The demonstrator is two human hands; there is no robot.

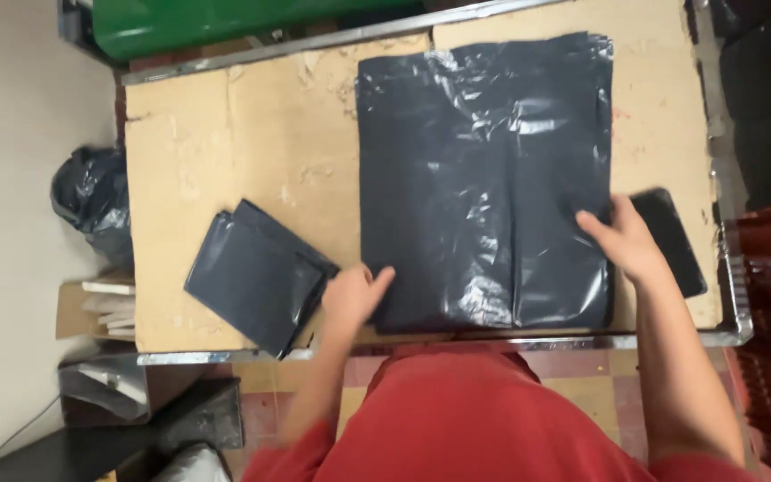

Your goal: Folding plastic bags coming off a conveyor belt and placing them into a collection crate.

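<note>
Bag [484, 178], big black plastic one, spread flat across middle of cardboard-topped table [225, 152], near edge lying along table front. Left hand [354, 295] pressed on bag's near-left corner, fingers loosely open, gripping nothing. Right hand [626, 239] flat on right edge, fingers spread, also clamped on nothing; both palms down, well apart, one per side. Looks like smoothing/flattening before a fold, judging by layout. To do it well: keep palms flat, sweep outward from centre crease to push air out, wrinkles near top-left need most work. Hold near-left corner pinned w/ left while right does the sweep, else slick film slides on cardboard. Keep edges parallel to table front so fold lines up square. Folded bag stack [256, 277] sits left of left hand, just beside, not touching afaict. Dark flat item [675, 241] under/behind right hand, partly hidden, can't tell what. Avoid dragging sleeve across film
</note>
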